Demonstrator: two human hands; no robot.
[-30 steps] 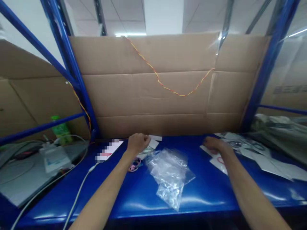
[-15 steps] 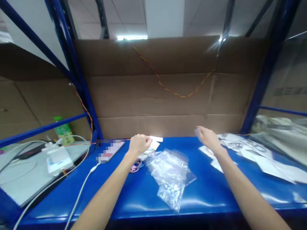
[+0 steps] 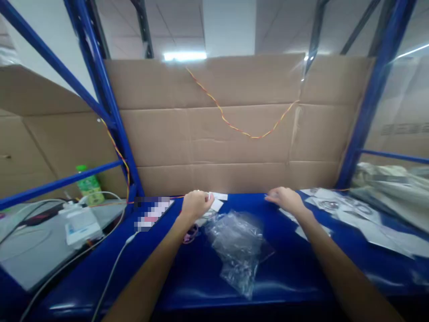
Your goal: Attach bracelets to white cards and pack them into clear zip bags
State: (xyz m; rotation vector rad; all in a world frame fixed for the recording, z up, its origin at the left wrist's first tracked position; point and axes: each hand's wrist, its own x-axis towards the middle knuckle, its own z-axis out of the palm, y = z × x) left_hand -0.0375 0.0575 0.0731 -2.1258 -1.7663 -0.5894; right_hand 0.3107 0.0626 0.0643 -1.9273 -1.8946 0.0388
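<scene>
My left hand (image 3: pixel 196 205) is closed in a pinch beside some small white cards (image 3: pixel 217 205); what it holds, if anything, is hidden. A pink hair tie or band (image 3: pixel 191 235) lies below that wrist, partly covered by it. My right hand (image 3: pixel 286 199) is also closed, its fingertips pointing left, with something small and pale at them that is too blurred to name. Between the two forearms a pile of clear plastic bags (image 3: pixel 236 243) rests on the blue tabletop (image 3: pixel 284 273). White cards (image 3: pixel 315 230) lie partly under my right wrist.
Several white cards with ring-shaped items (image 3: pixel 330 204) spread along the right side. A phone (image 3: pixel 154 213) with a white cable (image 3: pixel 110 273) lies at left, near a power adapter (image 3: pixel 82 226) and a green-capped bottle (image 3: pixel 90 183). Cardboard (image 3: pixel 217 147) walls off the back.
My right hand has moved slightly down and left, its fingers tipped lower. My left hand has barely shifted. The bags and cards stay where they were.
</scene>
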